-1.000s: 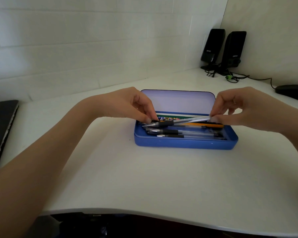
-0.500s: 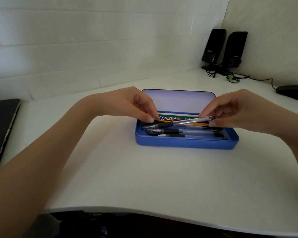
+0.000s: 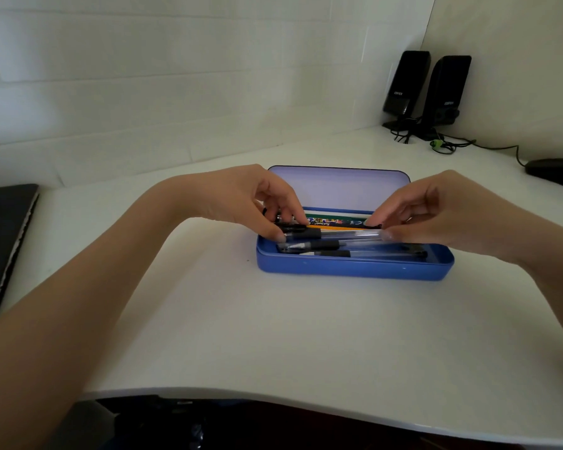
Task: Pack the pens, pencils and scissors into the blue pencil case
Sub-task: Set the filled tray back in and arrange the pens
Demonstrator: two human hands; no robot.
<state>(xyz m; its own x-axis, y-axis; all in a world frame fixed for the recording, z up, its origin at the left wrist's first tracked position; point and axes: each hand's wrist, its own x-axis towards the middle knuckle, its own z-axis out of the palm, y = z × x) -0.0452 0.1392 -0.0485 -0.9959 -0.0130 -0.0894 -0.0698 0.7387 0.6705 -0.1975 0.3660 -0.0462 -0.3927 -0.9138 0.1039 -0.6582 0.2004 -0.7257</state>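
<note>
The blue pencil case (image 3: 355, 269) lies open on the white desk, its lid (image 3: 338, 190) tilted back. Several clear pens with black grips lie lengthwise in its tray, and behind them a yellow pencil (image 3: 335, 227) and a green patterned one. A clear pen (image 3: 348, 234) lies across the top of the others. My left hand (image 3: 251, 199) pinches its black grip end over the tray's left side. My right hand (image 3: 436, 212) pinches its other end over the tray's right side. I see no scissors.
Two black speakers (image 3: 426, 92) with cables stand in the back right corner. A black mouse (image 3: 556, 172) lies at the right edge. A dark laptop (image 3: 4, 241) sits at the left edge. The desk's curved front edge runs close to me.
The clear pen was tilted above the tray; now it lies level and lower among the other pens. My right hand has slid left and down with it. My left hand has barely moved.
</note>
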